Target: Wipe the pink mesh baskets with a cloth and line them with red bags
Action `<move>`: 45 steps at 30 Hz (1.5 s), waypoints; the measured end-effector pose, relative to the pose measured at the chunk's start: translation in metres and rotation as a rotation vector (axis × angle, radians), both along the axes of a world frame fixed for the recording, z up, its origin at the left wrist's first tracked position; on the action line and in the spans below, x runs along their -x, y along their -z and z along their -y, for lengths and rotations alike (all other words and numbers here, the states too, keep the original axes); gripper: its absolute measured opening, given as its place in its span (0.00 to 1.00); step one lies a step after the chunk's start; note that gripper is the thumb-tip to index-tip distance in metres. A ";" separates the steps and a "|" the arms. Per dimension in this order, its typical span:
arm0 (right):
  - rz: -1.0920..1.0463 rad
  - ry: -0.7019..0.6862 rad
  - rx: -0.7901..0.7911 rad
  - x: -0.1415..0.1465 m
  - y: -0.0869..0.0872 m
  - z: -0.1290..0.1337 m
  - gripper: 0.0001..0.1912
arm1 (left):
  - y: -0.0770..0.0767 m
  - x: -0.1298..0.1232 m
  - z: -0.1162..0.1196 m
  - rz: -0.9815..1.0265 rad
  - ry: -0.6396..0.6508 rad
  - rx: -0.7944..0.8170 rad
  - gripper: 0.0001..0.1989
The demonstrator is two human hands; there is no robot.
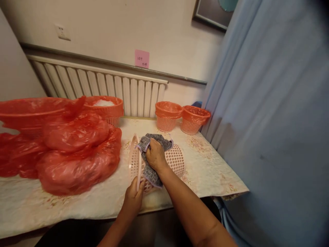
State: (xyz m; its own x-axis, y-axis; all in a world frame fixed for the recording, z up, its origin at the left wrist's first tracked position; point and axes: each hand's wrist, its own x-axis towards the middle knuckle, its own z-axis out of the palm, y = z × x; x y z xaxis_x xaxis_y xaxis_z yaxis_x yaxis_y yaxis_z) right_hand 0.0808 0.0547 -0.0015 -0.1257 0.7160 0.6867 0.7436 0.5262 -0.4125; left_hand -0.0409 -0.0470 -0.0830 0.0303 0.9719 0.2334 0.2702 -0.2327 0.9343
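A pale pink plastic basket (176, 159) with a lattice of holes lies on its side on the cloth-covered table, its mouth facing left. My left hand (134, 193) grips the near part of its rim, thumb and fingers closed round the edge. Over the basket's outer wall is a grey cleaning cloth (153, 175) with purple edging. My right hand (155, 154) is closed on this cloth and presses it against the top of the basket. Part of the basket wall is hidden under the cloth and my right hand.
Several filled red plastic bags (79, 161) spread over the table's left side. Behind them stands a red-lined basket (113, 109) with something white inside. Two small red-lined baskets (168, 115) stand at the back right. A blue curtain (269, 120) hangs on the right, a radiator (102, 82) behind.
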 end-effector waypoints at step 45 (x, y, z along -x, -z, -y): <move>-0.158 -0.041 -0.024 -0.008 0.007 0.029 0.10 | 0.006 -0.003 -0.007 -0.012 -0.013 -0.004 0.21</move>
State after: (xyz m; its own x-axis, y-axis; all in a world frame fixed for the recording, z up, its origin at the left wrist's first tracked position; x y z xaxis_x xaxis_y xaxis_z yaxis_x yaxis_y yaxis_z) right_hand 0.0889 0.0252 -0.0085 -0.0440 0.6959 0.7168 0.6479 0.5660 -0.5098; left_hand -0.0374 -0.0400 -0.0886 0.0209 0.9713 0.2370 0.2845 -0.2330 0.9299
